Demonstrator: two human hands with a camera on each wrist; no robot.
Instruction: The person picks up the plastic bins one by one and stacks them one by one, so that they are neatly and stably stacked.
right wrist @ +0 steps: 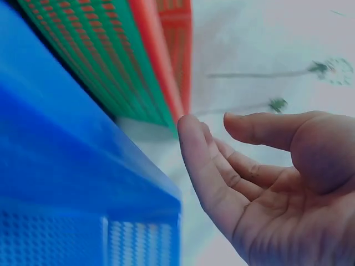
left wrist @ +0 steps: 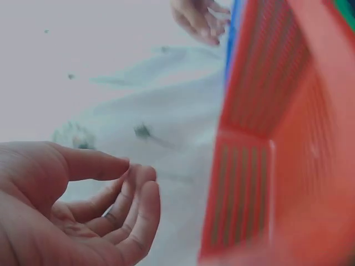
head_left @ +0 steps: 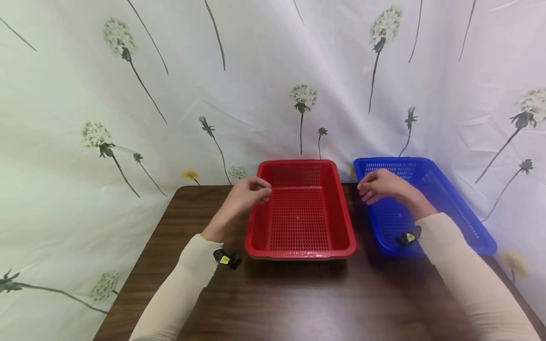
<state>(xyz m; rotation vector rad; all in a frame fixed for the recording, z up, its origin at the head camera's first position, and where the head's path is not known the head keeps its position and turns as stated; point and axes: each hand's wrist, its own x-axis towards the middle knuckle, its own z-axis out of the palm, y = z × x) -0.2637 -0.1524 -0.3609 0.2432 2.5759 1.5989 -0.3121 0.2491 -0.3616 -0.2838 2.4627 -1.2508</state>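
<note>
A red basket (head_left: 298, 246) with a slotted bottom stands on the table, nested in a green basket (right wrist: 105, 61) whose perforated side shows in the right wrist view. My left hand (head_left: 249, 193) hovers by the red basket's left rim, its fingers loosely bent and holding nothing. In the left wrist view, the left thumb tip (left wrist: 125, 166) comes close to the fingertips. Over the near-left part of a blue basket (head_left: 462, 208) is my right hand (head_left: 384, 183), also holding nothing. A gap separates its thumb (right wrist: 260, 127) from its relaxed fingers.
The baskets sit on a dark wood-grain table (head_left: 294, 303), the blue one to the right of the red. Behind them hangs a white cloth (head_left: 256, 94) printed with dandelions. Each wrist wears a small dark strap (head_left: 227, 259).
</note>
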